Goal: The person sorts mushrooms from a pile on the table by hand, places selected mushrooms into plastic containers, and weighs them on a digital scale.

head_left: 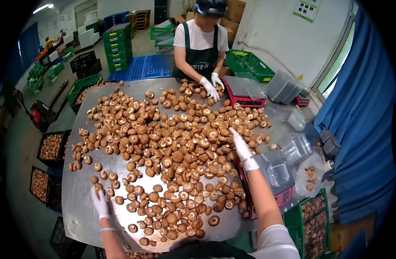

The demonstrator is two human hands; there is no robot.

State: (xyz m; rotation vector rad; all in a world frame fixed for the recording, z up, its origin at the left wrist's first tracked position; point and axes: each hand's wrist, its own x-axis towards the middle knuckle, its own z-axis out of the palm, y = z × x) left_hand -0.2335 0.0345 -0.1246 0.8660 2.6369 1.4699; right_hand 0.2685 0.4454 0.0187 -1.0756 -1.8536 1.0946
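Cut off below, a white short sleeve (pixel 275 242) leads to the white-gloved right hand (pixel 242 149), its fingers straight and unclenched beside the spread heap of brown, round-capped mushrooms (pixel 176 156). At stray mushrooms, the white-gloved left hand (pixel 100 203) has fingers too obscured to tell their grip. Bare grey metal bench (pixel 82 205) gives room leftward to its edge; clear plastic trays (pixel 278 172) crowd the right, partly hiding a red-sided scale (pixel 284 197).
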